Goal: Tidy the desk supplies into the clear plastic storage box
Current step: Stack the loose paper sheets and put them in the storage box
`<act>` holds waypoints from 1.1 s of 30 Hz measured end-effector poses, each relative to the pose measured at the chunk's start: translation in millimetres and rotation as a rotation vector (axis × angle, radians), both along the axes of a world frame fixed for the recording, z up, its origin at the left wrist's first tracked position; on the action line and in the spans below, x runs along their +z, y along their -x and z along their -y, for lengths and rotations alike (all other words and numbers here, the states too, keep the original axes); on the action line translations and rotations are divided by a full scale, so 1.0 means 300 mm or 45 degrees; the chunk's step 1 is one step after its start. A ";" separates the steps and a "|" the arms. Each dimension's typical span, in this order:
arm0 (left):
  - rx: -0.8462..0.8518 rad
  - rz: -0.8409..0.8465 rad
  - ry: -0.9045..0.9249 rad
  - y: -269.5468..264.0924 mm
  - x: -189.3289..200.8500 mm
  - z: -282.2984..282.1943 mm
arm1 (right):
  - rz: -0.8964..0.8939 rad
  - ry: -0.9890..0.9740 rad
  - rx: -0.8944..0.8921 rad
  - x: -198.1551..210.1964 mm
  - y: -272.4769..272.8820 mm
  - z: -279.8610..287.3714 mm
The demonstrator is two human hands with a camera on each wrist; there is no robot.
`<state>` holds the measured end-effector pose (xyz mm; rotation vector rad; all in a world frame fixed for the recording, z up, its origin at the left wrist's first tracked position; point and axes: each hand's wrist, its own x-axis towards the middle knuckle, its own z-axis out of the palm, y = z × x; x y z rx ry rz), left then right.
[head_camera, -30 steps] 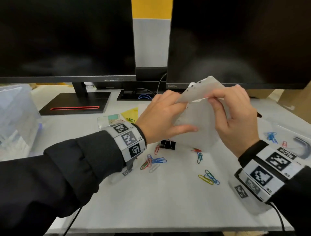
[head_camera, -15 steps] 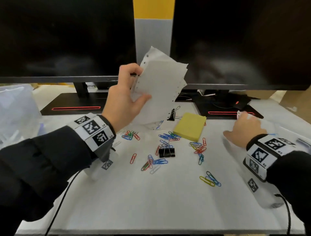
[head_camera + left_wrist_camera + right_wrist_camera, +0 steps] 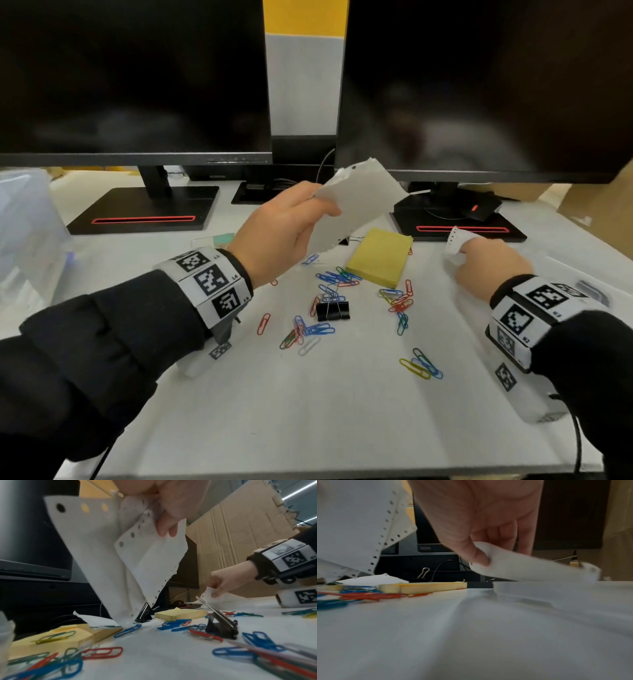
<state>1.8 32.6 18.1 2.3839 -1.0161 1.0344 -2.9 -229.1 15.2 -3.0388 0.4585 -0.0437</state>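
Note:
My left hand holds up a stack of white punched paper sheets above the desk centre; in the left wrist view the sheets hang from its fingers down to the desk. My right hand pinches another white punched sheet low over the desk at the right, seen between thumb and fingers as a sheet in the right wrist view. A yellow sticky-note pad, a black binder clip and several coloured paper clips lie between the hands. The clear plastic storage box stands at the far left.
Two dark monitors on black stands fill the back. A second yellow pad lies under the left wrist. Cardboard sits at the right, with a clear lid on the desk there. More paper clips lie towards the front.
The hands parted; the left kept the paper stack, raised it, then lowered it rightward. The right hand dropped to the desk at the right and pinched another sheet.

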 end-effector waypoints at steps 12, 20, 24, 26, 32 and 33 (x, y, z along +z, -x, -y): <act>-0.012 0.122 0.118 0.018 0.025 0.003 | 0.721 0.017 0.626 0.002 0.116 -0.153; -0.104 -0.149 0.043 0.059 0.050 0.072 | 1.230 -0.310 1.027 0.053 0.183 -0.256; -0.038 -0.323 0.629 0.067 0.122 0.037 | 1.315 -0.557 0.845 0.088 0.159 -0.253; -0.056 -0.490 0.856 0.064 0.159 0.001 | 1.195 -0.682 0.690 0.105 0.140 -0.235; -0.300 -0.715 1.104 0.091 0.175 -0.044 | 0.601 -1.315 0.676 0.086 0.101 -0.280; -0.306 -0.768 1.112 0.092 0.166 -0.046 | 0.566 -1.403 0.689 0.078 0.098 -0.295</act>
